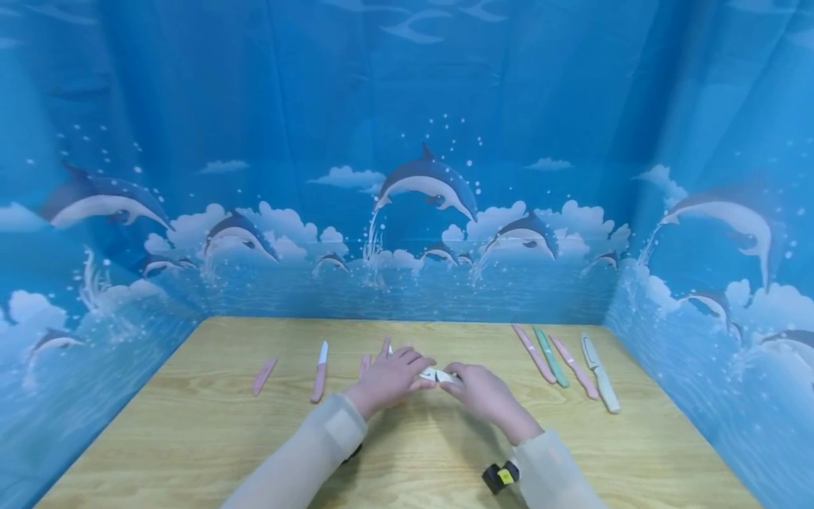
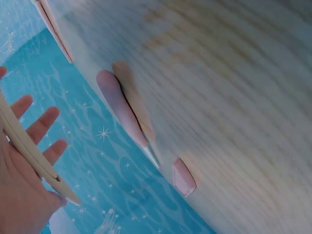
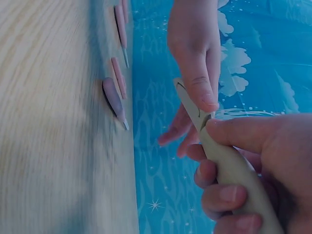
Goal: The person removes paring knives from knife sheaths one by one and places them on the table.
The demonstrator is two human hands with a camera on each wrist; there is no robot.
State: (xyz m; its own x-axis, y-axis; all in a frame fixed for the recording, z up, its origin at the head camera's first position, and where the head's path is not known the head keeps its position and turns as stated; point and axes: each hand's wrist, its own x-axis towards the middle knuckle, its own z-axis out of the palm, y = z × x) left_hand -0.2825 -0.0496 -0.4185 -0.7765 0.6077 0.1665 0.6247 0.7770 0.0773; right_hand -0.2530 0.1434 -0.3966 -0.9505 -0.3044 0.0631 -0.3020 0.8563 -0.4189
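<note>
A pale cream-green knife (image 3: pixel 236 178) is held up between both hands, its blade end covered by a matching slotted sheath (image 3: pixel 184 97). My right hand (image 1: pixel 485 394) wraps its fingers round the handle, thumb laid along the top near the sheath. From the other side, my left hand (image 1: pixel 391 380) pinches the sheath with the thumb in front, the other fingers spread behind. A dark gap shows where sheath and handle meet in the right wrist view. The left wrist view has the left hand (image 2: pixel 24 187) with the pale knife (image 2: pixel 27 141) across its palm.
Left on the table (image 1: pixel 191 424) lie a pink sheath (image 1: pixel 264 376) and a pink-handled knife (image 1: pixel 319 378) with a bare blade. Pink pieces (image 1: pixel 365 364) lie partly behind the left hand. To the right are pink knives (image 1: pixel 574 366), a green knife (image 1: pixel 551 357) and a pale knife (image 1: pixel 600 375).
</note>
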